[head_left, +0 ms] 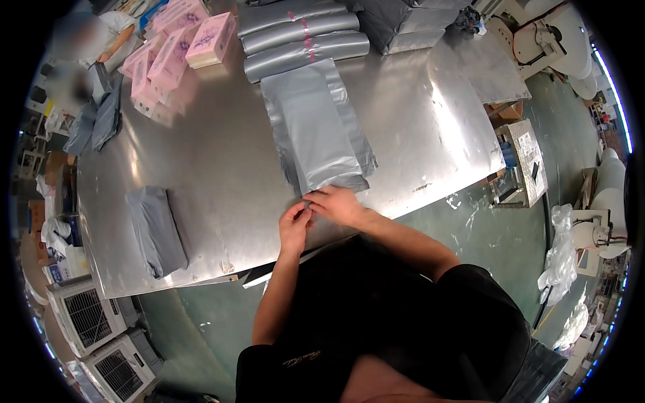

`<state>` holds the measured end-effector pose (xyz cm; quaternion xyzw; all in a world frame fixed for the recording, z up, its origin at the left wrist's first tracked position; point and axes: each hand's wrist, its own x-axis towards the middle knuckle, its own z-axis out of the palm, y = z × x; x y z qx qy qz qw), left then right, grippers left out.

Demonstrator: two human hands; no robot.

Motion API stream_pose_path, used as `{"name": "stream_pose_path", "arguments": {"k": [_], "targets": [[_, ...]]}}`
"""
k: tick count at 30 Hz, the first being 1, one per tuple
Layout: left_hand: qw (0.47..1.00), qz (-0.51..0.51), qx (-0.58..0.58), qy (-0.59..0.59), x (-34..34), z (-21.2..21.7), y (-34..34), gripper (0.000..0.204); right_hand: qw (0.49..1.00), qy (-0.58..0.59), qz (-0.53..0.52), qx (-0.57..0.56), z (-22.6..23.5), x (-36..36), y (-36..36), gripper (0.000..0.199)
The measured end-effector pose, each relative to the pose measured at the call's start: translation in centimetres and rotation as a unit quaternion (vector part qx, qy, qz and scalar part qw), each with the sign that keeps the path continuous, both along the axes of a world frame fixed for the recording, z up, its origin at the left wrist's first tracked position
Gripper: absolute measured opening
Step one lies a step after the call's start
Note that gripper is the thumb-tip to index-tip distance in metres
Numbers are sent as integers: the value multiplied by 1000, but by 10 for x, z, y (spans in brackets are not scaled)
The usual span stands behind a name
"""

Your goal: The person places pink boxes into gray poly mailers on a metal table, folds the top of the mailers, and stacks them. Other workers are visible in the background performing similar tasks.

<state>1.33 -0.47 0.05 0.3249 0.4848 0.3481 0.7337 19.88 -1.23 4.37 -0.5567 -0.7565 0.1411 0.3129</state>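
A stack of flat grey plastic mailing bags point(316, 127) lies lengthwise in front of me on the metal table, its edges uneven. At its near end my right hand point(338, 205) bends over the lower edge, fingers closed and pointing left. My left hand point(294, 227) meets it there, thumb and fingers pinched together. Between the fingertips of both hands sits a small greyish bit, too small to name; whether it belongs to a bag I cannot tell. Further left on the table rests a wrapped grey package point(156, 232), apart from both hands.
Rolled grey bag bundles point(306, 43) lie beyond the stack, beside a large grey pile point(406, 27). Pink boxes point(211, 40) stand at the far left of the metal table point(215, 148). Another person point(121, 33) is at the far left. Machines point(537, 40) stand at the right.
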Motion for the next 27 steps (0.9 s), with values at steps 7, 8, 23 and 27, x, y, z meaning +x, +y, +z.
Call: {"name": "stream_pose_path", "arguments": {"k": [7, 8, 23, 27], "targets": [[999, -13, -47, -23, -14, -1, 3, 33, 995, -29, 79, -60, -5, 45, -92, 11], [999, -23, -32, 13, -18, 1, 3, 32, 984, -66, 80, -143, -15, 77, -144, 13], [343, -355, 758, 426, -6, 82, 69, 31, 882, -322, 242, 243, 61, 166, 4, 33], [501, -295, 727, 366, -16, 69, 75, 13, 921, -221, 283, 148, 35, 181, 12, 26]]}}
